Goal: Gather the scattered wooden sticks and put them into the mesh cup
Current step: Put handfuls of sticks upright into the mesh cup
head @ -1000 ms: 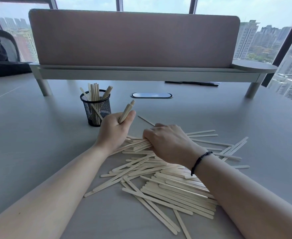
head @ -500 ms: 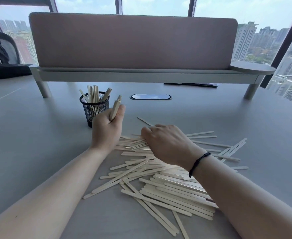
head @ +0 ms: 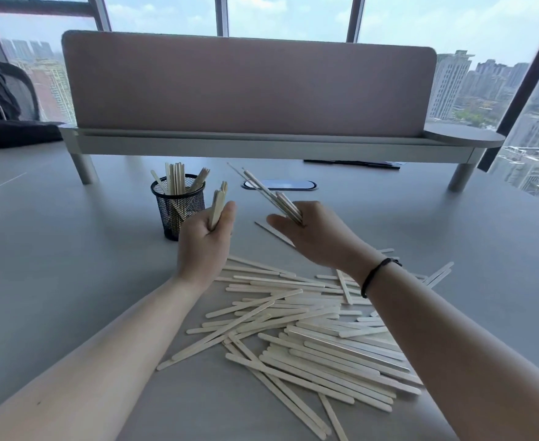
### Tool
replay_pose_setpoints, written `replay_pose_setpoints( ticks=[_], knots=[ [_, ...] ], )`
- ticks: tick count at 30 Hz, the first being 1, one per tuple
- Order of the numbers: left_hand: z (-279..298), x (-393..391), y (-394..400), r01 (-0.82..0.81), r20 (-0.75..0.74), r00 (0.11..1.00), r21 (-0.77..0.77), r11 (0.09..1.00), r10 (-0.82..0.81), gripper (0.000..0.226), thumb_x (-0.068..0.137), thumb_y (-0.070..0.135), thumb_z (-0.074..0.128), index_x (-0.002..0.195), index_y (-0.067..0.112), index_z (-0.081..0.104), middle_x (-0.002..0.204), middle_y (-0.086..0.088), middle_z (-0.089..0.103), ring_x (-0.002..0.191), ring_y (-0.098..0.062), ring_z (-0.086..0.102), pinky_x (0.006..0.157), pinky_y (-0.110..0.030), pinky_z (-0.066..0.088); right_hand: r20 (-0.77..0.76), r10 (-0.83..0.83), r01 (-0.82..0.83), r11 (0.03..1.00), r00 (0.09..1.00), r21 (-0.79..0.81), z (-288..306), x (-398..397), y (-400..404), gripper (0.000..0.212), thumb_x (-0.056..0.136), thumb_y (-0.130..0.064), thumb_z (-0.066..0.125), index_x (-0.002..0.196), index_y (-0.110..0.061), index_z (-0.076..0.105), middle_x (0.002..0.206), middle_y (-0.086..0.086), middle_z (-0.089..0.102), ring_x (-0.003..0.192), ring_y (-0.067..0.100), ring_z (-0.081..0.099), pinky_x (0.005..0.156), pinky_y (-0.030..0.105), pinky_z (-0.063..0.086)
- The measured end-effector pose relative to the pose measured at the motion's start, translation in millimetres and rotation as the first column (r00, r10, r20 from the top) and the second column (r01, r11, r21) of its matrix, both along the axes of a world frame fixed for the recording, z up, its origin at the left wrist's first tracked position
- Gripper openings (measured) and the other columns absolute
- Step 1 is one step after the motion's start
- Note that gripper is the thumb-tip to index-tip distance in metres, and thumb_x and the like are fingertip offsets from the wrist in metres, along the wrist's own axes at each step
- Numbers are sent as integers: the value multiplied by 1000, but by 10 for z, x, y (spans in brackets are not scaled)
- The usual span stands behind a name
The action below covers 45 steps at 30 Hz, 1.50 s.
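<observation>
Wooden sticks (head: 219,203) upright in left hand (head: 205,241), right hand (head: 314,237) grasping bundle (head: 269,194) slanting up-left

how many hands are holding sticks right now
2. The left hand grips a short bundle beside the mesh cup; the right hand holds a fanned bundle raised above the scattered pile.

Grey table (head: 55,249); pink divider (head: 249,84) on a shelf (head: 262,146) at 12 o'clock, oval grommet (head: 279,185) beneath; dark chair (head: 4,90) at 10 o'clock; towers (head: 452,81) at 2 o'clock.
</observation>
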State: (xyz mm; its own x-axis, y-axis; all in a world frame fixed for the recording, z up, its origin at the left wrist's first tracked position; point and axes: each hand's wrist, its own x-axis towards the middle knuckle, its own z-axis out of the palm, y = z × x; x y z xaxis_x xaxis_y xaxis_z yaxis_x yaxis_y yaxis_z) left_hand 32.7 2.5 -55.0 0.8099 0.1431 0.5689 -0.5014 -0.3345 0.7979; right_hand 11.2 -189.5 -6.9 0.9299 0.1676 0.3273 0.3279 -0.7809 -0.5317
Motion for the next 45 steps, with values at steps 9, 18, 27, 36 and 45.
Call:
replay_pose_setpoints(
  ticks=[9, 18, 27, 36, 45],
  knots=[
    [-13, 23, 11, 25, -15, 1000, -40, 999, -26, 60, 101, 33, 56, 61, -8, 41, 51, -19, 42, 48, -19, 37, 49, -33, 29, -96, 155, -27, 646, 983, 763, 211, 287, 480, 47, 94, -40, 64, 62, -21, 35, 48, -1, 33, 42, 18, 29, 49, 30, 34],
    [-50, 108, 53, 5, -80, 997, -130, 991, -15, 63, 91, 44, 58, 59, -4, 34, 57, -31, 39, 51, -22, 35, 55, -32, 30, -185, 25, 143, 533, 983, 834, -139, 419, 474, 44, 92, -33, 69, 58, -16, 47, 47, 0, 43, 46, 19, 43, 51, 28, 44],
    [-4, 94, 45, 7, -110, 993, -206, 979, -30, 58, 90, 38, 63, 59, 12, 21, 55, -11, 25, 53, -21, 23, 51, -41, 23, -124, 51, 79, 526, 991, 847, -59, 417, 526, 43, 90, -36, 71, 61, -15, 48, 51, 4, 41, 42, 19, 39, 48, 30, 40],
    [37, 71, 53, 23, -163, 984, -259, 966, -67, 54, 88, 34, 65, 59, 20, 22, 57, -11, 23, 53, -23, 21, 49, -45, 23, -185, 87, 130, 439, 979, 889, -89, 458, 548, 50, 87, -23, 75, 56, -22, 35, 46, -2, 33, 40, 16, 29, 46, 27, 31],
    [135, -17, -41, 40, -187, 978, -268, 963, -93, 59, 97, 27, 62, 58, 1, 25, 56, -10, 23, 55, -24, 20, 52, -44, 18, -258, 213, 119, 506, 942, 854, 77, 433, 688, 62, 97, -32, 58, 43, -25, 28, 42, -5, 24, 38, 15, 19, 43, 21, 20]
  ],
)
